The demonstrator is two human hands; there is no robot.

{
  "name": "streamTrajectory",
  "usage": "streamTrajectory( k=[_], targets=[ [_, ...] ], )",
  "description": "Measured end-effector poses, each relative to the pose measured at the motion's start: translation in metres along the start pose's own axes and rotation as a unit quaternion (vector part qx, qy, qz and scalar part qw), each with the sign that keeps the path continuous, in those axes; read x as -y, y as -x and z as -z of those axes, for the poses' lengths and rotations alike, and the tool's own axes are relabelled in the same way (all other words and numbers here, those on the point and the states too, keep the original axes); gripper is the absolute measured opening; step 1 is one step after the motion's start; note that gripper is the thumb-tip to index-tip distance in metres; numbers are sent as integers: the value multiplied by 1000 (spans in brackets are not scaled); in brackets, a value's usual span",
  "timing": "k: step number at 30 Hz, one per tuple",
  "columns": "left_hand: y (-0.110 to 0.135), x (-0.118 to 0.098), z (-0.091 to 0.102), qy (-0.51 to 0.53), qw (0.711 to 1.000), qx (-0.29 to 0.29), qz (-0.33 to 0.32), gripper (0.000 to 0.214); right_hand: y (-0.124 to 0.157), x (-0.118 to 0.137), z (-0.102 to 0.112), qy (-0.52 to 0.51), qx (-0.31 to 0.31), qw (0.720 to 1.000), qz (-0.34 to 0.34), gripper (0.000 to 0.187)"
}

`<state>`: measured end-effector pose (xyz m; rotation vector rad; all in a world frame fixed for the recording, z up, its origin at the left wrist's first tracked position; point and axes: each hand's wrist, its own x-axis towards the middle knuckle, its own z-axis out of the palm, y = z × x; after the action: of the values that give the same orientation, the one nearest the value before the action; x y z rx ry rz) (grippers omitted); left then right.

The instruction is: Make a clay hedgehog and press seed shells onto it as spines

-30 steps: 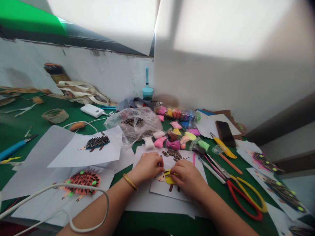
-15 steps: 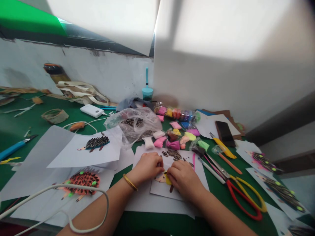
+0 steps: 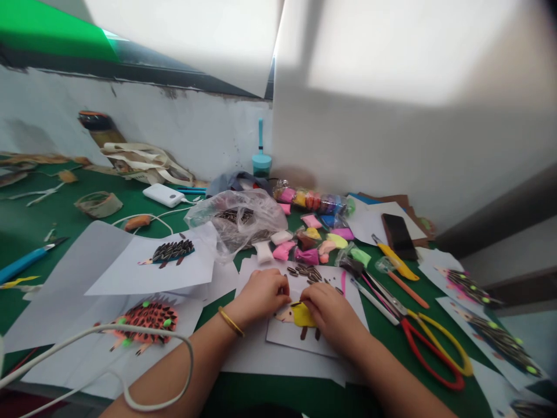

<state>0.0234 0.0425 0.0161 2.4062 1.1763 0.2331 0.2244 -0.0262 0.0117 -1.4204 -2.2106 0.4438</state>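
Note:
A hedgehog figure with a flat yellow clay body [image 3: 303, 315], a pale face and brown legs lies on a small white paper [image 3: 287, 338]. My right hand [image 3: 331, 310] bends over it from the right, fingertips pinched at the body's upper edge. One dark sunflower seed [image 3: 296, 303] shows there beside the fingertips. To the left of the face, my left hand [image 3: 266, 293] rests on the paper with its fingers curled together; what they hold is hidden. Just beyond both hands lies a loose pile of striped sunflower seeds [image 3: 306, 271].
Clay packets [image 3: 307, 255] and a plastic bag of seeds [image 3: 237, 223] lie behind. Scissors [image 3: 435, 348], a yellow utility knife [image 3: 395, 261] and a phone [image 3: 398, 235] are at right. Finished seed hedgehogs [image 3: 150, 322] lie on both sides. A white cable [image 3: 183, 331] crosses the lower left.
My right hand has shifted slightly to the right and lifted off the figure, so more of the yellow body and a second leg now show. My left hand stays almost still.

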Motion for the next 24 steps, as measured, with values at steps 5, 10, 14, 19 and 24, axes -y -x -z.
streamTrajectory(
  k=[5, 10, 14, 19, 24],
  targets=[
    [0, -1, 1, -1, 1000, 5, 9, 9, 0, 1, -1, -34, 17, 999, -37, 16],
    [0, -2, 2, -4, 1000, 13, 16, 9, 0, 1, -2, -23, 33, 998, -43, 17],
    [1, -1, 1, 0, 1000, 10, 16, 9, -1, 2, -2, -12, 13, 1000, 0, 13],
    [1, -1, 0, -3, 1000, 1, 6, 7, -2, 7, -2, 21, -5, 1000, 7, 12],
    [0, -2, 2, -5, 1000, 12, 14, 8, -3, 8, -4, 59, -3, 998, 1, 11]
  ],
)
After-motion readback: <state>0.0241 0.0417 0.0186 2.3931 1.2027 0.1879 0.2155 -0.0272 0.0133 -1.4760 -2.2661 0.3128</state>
